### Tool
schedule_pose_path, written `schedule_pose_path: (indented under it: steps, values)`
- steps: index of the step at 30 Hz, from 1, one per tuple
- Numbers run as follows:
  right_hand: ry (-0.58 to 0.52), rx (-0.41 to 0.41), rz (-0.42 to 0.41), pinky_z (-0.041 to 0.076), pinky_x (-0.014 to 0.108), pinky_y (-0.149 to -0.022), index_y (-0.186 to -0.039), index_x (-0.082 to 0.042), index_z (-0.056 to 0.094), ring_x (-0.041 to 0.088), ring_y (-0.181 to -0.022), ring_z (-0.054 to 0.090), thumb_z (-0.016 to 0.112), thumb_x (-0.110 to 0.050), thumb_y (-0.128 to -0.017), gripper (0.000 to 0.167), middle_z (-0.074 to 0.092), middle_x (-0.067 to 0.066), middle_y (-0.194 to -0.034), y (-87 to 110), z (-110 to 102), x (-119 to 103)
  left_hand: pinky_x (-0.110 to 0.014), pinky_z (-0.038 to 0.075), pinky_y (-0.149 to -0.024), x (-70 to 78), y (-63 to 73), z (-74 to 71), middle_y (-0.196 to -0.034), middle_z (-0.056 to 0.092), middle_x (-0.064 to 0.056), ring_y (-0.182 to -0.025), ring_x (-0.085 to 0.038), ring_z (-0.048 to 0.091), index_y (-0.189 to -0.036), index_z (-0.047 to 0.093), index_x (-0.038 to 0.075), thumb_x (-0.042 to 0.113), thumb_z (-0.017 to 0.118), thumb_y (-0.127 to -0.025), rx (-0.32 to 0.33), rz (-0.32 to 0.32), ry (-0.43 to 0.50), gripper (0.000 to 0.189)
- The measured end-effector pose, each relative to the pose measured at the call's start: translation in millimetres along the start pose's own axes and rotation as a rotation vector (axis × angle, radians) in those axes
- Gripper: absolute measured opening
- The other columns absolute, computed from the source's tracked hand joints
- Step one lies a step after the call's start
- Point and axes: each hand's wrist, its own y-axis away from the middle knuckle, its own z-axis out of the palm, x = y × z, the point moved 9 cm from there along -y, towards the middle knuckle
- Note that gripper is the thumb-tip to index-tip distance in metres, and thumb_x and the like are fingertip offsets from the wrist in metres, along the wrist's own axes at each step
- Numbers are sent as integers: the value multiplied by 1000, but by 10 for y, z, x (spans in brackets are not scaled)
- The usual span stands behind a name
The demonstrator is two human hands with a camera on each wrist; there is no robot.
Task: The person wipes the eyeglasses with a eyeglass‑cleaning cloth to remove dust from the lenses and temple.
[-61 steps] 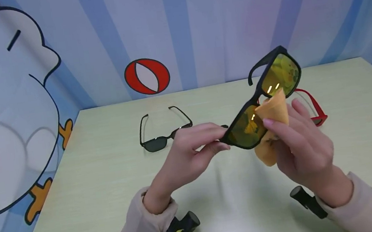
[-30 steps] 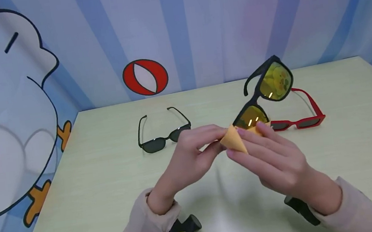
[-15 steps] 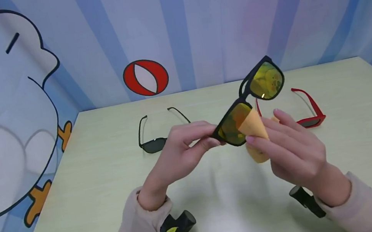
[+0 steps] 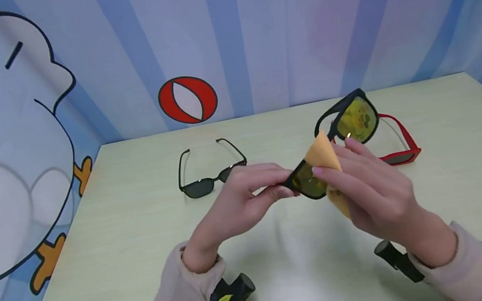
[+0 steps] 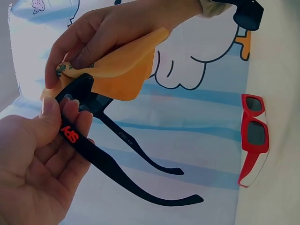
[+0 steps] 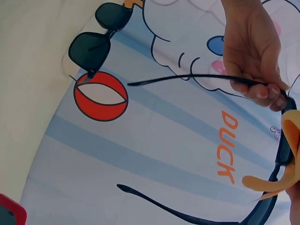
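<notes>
Since half a second earlier, the yellow-lensed black sunglasses had dipped, and the orange cleaning cloth had shifted to the upper, inner part of the lower lens. The right hand pinched the folded cloth about that lens, while the left hand gripped the frame near its hinge, holding the sunglasses tilted above the tabletop. The step in hand seemed to be wiping the lower lens; the next move probably called for light strokes out to the rim, with the left grip firm enough to stop the frame twisting. Cloth and fingers hid the bridge and part of that lens, so any smudge there could not be judged; red lettering on the temple was hard to read. Farther off on the tabletop, dark-lensed black sunglasses stood with temples unfolded, one end partly behind the left hand, and red-framed sunglasses were largely blocked by the right hand and the held pair. Beyond, the striped backdrop ran out of the head view, its duck figure cut off.
</notes>
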Motion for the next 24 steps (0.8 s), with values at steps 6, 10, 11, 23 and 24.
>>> schedule_pose_path:
  steps: [6, 10, 11, 23, 24]
  values:
    - [5, -54, -89, 43, 37, -95, -90, 2, 68, 25, -105, 61, 57, -8, -93, 14, 69, 20, -85, 54, 123, -111, -24, 49, -71, -22, -3, 2, -91, 68, -9, -80, -11, 60, -103, 67, -6, -6, 66, -81, 28, -20, -60, 21]
    - [-11, -102, -147, 42, 36, -95, -90, 2, 69, 24, -106, 61, 57, -6, -92, 15, 69, 19, -87, 97, 169, -173, -24, 50, -79, -43, 10, -22, -95, 68, -11, -88, -12, 63, -104, 67, -6, -6, 66, -81, 53, -48, -92, 22]
    - [-12, -102, -162, 42, 37, -95, -89, 2, 69, 26, -101, 64, 57, -6, -92, 15, 69, 19, -87, 103, 170, -185, -25, 50, -80, -49, 13, -32, -95, 68, -12, -89, -12, 63, -104, 66, -7, -6, 66, -81, 58, -56, -94, 22]
    - [9, -54, -215, 44, 36, -92, -86, 0, 71, 27, -85, 68, 61, -12, -90, 16, 70, 17, -82, 84, 92, -201, -29, 52, -78, -21, 30, -170, -94, 67, -15, -84, -14, 64, -103, 65, -10, -10, 66, -79, 88, -93, -5, 24]
    - [15, -21, -216, 45, 37, -91, -84, -1, 71, 26, -86, 68, 62, -11, -90, 15, 70, 17, -80, 76, 73, -195, -30, 52, -77, -15, 27, -175, -93, 67, -15, -83, -14, 63, -102, 65, -9, -10, 65, -79, 86, -87, 3, 24]
